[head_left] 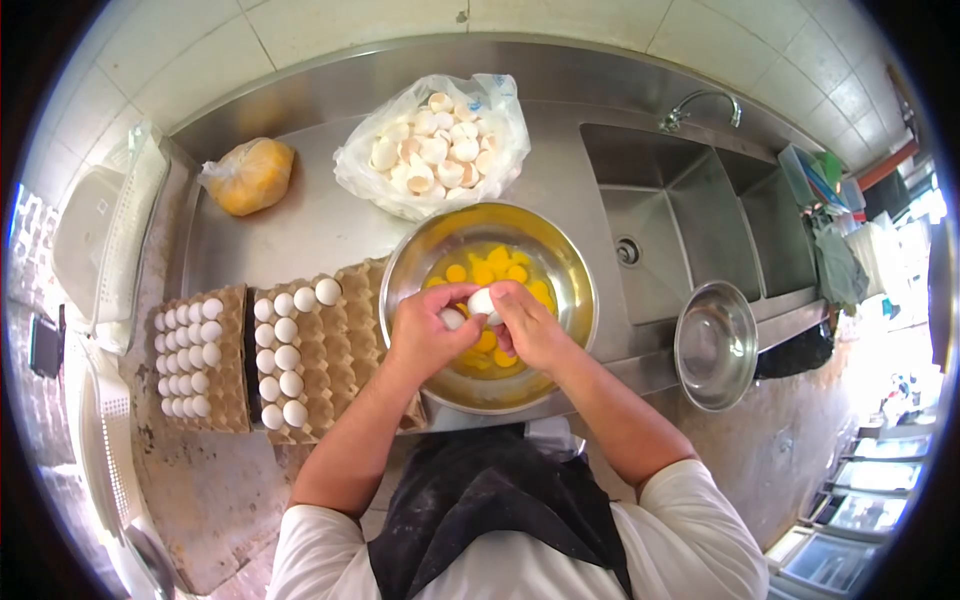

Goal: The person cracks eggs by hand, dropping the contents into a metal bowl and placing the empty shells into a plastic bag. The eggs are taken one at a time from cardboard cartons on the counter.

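Note:
Both my hands are over a large steel bowl that holds many cracked raw eggs, their yolks whole in clear whites. My left hand is closed around a white egg tucked in its palm. A second white egg sits between the fingertips of both hands, my right hand closed on its right side. Fingers hide part of each egg. Left of the bowl, a cardboard egg tray has whole eggs in its left columns and bare cups on its right.
Another egg tray stands farther left. Behind the bowl is a plastic bag of empty eggshells; a tied bag of yellow-orange contents lies back left. To the right are a double sink, a faucet and a smaller steel bowl.

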